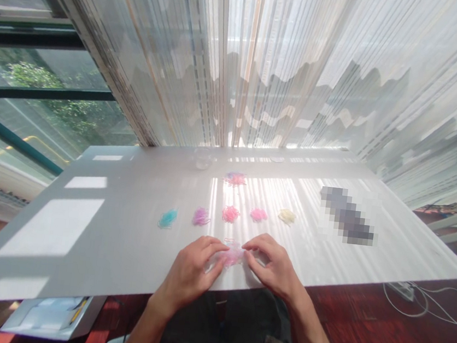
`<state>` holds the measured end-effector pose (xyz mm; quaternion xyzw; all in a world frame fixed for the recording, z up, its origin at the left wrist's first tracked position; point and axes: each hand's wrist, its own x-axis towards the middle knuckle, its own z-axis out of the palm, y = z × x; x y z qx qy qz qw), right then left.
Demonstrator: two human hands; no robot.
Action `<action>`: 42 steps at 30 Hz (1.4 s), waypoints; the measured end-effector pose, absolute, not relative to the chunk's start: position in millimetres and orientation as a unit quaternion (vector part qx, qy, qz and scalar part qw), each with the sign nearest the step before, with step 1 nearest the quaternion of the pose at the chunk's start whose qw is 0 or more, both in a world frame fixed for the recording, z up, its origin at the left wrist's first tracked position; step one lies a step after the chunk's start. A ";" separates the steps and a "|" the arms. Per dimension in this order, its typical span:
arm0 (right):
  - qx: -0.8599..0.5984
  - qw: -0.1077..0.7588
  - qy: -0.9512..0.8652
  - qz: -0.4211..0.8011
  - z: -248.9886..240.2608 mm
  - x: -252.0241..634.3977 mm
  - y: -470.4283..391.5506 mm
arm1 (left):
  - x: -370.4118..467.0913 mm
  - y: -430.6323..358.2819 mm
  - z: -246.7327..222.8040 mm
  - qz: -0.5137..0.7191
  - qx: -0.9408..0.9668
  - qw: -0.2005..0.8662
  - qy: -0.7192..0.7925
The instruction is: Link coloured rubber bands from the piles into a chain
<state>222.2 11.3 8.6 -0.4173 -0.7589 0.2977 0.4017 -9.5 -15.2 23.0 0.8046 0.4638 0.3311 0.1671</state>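
At the table's near edge lies a mixed pile of thin pink, white and bluish strands (234, 253), which look like small rubber bands. My left hand (195, 261) is at the pile's left side, thumb and forefinger curved and apart. From the right, my right hand (273, 265) reaches the same pile with thumb and forefinger tips close together; anything between them is too small to make out. Beyond my hands is a row of single-colour piles: teal (167, 218), purple (201, 216), red-pink (231, 214), pink (259, 214) and pale yellow (286, 216).
Another mixed pile (236, 179) lies farther back on the white table (122, 236), near a clear round container (202, 159). A blurred-out dark object (347, 215) is on the right. Sheer curtains (254, 86) hang behind the table. White cables (423, 304) lie at the right.
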 end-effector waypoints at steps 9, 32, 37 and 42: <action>-0.398 0.391 -0.787 0.264 2.2 221.6 10.7 | -2.9 -6.9 9.2 0.333 0.806 0.108 0.477; -0.353 0.384 -0.831 0.191 4.9 210.0 15.1 | 2.0 -6.0 8.0 0.351 0.813 0.106 0.452; -0.363 0.401 -0.815 0.209 1.7 213.1 15.3 | 5.9 -3.1 4.5 0.367 0.811 0.108 0.441; -0.376 0.423 -0.791 0.232 2.7 214.6 14.3 | 5.0 -3.1 3.8 0.373 0.798 0.139 0.453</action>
